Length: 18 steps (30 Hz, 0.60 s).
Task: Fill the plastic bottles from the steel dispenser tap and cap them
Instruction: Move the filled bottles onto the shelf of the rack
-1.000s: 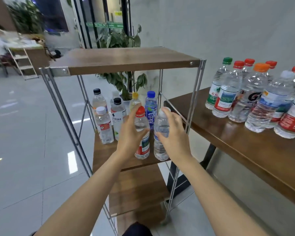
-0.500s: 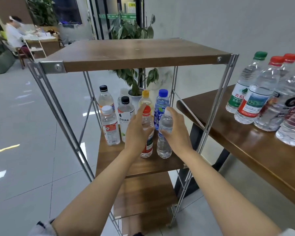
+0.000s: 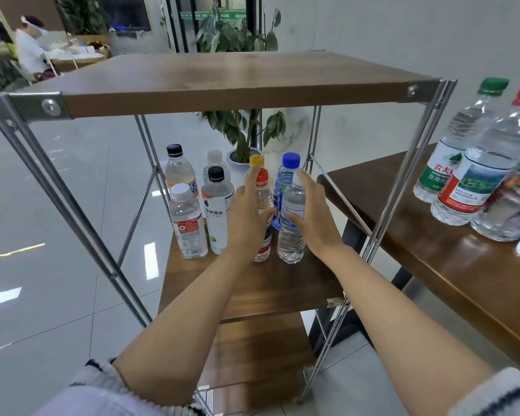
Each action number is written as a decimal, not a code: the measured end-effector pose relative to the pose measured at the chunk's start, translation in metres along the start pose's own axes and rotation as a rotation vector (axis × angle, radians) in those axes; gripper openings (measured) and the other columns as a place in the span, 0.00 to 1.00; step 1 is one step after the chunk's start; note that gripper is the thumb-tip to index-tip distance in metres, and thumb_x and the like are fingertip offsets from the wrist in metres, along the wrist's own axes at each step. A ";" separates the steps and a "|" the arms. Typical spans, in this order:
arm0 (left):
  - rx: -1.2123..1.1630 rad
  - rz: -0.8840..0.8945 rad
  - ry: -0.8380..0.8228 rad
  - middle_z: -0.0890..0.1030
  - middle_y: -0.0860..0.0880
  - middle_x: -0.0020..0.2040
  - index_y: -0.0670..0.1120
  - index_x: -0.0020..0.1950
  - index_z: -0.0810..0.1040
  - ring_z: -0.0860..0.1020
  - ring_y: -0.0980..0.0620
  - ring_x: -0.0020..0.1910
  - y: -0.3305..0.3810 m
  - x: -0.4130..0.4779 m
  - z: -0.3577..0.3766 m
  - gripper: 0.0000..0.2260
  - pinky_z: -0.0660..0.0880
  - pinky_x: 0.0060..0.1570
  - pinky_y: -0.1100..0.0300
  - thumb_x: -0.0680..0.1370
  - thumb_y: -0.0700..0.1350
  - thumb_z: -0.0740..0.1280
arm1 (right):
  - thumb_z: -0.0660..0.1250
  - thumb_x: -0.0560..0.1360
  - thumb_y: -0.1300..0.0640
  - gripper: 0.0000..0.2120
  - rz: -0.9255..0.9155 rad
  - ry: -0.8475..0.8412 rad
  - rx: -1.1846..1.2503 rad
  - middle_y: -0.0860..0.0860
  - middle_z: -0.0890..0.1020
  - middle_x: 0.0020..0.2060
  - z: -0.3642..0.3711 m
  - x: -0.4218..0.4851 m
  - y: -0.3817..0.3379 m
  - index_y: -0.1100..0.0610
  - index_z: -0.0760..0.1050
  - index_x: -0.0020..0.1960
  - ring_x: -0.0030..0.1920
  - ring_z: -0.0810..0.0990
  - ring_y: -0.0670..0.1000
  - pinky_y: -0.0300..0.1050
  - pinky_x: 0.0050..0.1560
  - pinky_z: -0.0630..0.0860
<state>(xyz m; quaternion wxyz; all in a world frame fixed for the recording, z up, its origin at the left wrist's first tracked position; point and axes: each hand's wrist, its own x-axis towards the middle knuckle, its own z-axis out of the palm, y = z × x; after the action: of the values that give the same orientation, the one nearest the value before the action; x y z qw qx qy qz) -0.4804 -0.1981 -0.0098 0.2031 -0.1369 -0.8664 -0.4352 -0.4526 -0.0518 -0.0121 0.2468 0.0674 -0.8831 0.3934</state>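
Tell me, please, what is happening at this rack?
A person reaches both hands into the rack's middle shelf. The left hand is open around the red-capped bottle, and the right hand is open around the white-capped bottle beside it. Both bottles stand upright and capped. No dispenser tap is in view.

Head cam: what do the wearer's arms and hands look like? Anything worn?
The left hand and right hand are bare: no gloves, and no rings or watch visible. The forearms are uncovered. The left sleeve and right sleeve are light grey ribbed knit with dark trim at the cuffs.
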 end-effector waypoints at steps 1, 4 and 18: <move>0.007 -0.012 0.002 0.77 0.45 0.61 0.55 0.79 0.57 0.77 0.46 0.59 0.000 0.002 0.002 0.41 0.75 0.60 0.48 0.73 0.39 0.76 | 0.72 0.74 0.67 0.38 0.002 0.000 0.010 0.58 0.68 0.67 0.001 0.003 0.002 0.54 0.58 0.77 0.61 0.70 0.44 0.20 0.54 0.65; 0.025 -0.027 0.019 0.76 0.45 0.63 0.56 0.79 0.55 0.78 0.47 0.59 0.001 0.008 0.006 0.42 0.76 0.59 0.50 0.73 0.39 0.75 | 0.72 0.75 0.66 0.37 0.003 0.008 0.030 0.58 0.68 0.67 0.004 0.011 0.007 0.54 0.58 0.77 0.61 0.68 0.42 0.17 0.51 0.64; 0.018 -0.064 0.018 0.74 0.44 0.64 0.55 0.80 0.55 0.76 0.45 0.60 0.004 0.024 0.016 0.40 0.68 0.51 0.58 0.75 0.38 0.73 | 0.67 0.78 0.68 0.31 0.057 -0.034 0.228 0.51 0.65 0.63 0.006 0.031 0.012 0.53 0.60 0.76 0.57 0.70 0.38 0.20 0.47 0.68</move>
<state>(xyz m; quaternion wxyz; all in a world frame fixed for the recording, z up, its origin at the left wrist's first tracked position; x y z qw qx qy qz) -0.5035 -0.1816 -0.0045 0.1981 -0.1034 -0.8723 -0.4349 -0.4853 -0.0457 -0.0087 0.2110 0.0765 -0.8382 0.4970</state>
